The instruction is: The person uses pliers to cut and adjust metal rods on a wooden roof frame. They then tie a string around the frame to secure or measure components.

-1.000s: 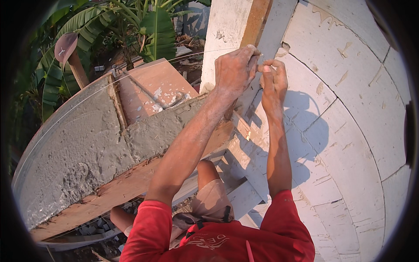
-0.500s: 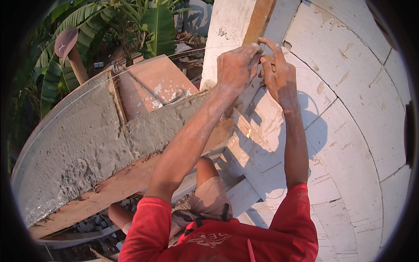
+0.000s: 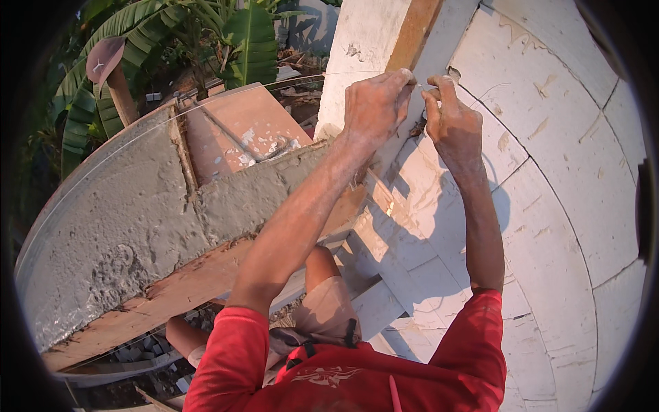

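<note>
A thin pale string [image 3: 353,72] stretches from the left, over the grey mortar, up to my hands beside a white block post [image 3: 353,58]. My left hand [image 3: 374,110] is closed in a pinch on the string, thumb and forefinger pressed together against the post's wooden edge strip [image 3: 414,34]. Just to its right, with a short gap between, my right hand [image 3: 453,123] pinches the string with curled fingers. A loose end of it curves out past that hand over the white block wall [image 3: 542,137]. Whether the string is knotted there is too small to tell.
Wet grey mortar [image 3: 144,185] fills a long form edged by a wooden board [image 3: 144,309]. Beyond lies a splattered brown panel [image 3: 240,127]. A cap [image 3: 105,60] hangs on a wooden post [image 3: 122,99] at far left, before banana leaves [image 3: 248,51].
My right hand has moved right, away from my left, opening a gap between them. My left hand has barely shifted.
</note>
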`<state>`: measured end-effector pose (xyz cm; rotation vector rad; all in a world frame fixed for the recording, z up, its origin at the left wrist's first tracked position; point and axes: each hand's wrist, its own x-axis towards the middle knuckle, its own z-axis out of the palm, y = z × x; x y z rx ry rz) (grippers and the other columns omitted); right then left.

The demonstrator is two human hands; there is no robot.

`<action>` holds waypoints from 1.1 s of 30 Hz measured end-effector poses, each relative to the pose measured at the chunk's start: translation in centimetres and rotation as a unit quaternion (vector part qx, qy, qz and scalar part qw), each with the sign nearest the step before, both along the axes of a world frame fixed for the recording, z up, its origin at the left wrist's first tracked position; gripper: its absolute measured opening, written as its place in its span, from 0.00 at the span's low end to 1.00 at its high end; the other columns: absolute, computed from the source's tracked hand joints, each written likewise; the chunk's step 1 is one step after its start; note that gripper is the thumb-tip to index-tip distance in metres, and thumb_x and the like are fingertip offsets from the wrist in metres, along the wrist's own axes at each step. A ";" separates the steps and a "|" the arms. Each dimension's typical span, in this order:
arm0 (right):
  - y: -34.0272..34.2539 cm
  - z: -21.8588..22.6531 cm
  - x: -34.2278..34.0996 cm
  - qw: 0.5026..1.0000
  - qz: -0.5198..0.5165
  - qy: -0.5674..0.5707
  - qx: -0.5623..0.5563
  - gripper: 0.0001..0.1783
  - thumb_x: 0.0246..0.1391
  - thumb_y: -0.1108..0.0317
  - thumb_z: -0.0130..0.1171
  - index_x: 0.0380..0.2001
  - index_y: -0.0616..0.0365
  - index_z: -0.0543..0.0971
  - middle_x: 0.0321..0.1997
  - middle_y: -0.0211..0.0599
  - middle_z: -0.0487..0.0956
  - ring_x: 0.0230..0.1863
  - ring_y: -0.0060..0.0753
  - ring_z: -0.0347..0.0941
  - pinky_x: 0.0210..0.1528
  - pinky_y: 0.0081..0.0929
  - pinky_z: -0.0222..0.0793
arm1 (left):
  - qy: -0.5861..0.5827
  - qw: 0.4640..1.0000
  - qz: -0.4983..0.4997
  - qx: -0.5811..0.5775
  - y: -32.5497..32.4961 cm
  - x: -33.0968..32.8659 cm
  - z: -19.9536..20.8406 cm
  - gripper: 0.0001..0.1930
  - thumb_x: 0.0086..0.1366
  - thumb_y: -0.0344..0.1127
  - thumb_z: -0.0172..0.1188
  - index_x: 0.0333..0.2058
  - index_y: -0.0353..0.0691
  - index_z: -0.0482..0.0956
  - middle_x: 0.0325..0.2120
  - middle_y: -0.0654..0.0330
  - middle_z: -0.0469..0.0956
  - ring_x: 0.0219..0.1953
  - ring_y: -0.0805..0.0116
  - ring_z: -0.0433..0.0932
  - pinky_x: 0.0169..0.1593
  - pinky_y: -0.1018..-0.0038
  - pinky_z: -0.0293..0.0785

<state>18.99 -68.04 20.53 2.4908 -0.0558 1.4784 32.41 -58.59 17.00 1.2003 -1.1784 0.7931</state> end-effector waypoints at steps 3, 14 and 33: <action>0.0 0.2 -0.3 0.999 -0.006 -0.009 -0.053 0.11 0.61 0.70 0.64 0.45 0.55 0.76 0.31 0.42 0.85 0.25 0.45 0.81 0.24 0.37 0.74 | -0.008 1.000 0.018 -0.022 -0.1 0.0 -0.1 0.04 0.64 0.31 0.67 0.37 0.44 0.83 0.27 0.55 0.85 0.29 0.55 0.85 0.32 0.66 0.80; 0.8 3.0 -1.2 0.955 0.022 0.136 0.262 0.11 0.60 0.66 0.62 0.43 0.60 0.83 0.27 0.39 0.82 0.24 0.29 0.76 0.31 0.30 0.71 | -0.005 1.000 -0.003 -0.014 0.1 0.0 -0.3 0.06 0.63 0.30 0.66 0.39 0.44 0.82 0.29 0.56 0.86 0.30 0.57 0.86 0.33 0.66 0.80; -0.3 3.8 -1.7 0.973 0.107 0.160 0.125 0.12 0.55 0.72 0.67 0.43 0.61 0.84 0.35 0.44 0.87 0.33 0.31 0.82 0.38 0.28 0.76 | -0.016 1.000 0.014 -0.006 0.3 0.1 -0.2 0.06 0.63 0.30 0.67 0.38 0.44 0.83 0.29 0.57 0.86 0.30 0.57 0.86 0.34 0.67 0.80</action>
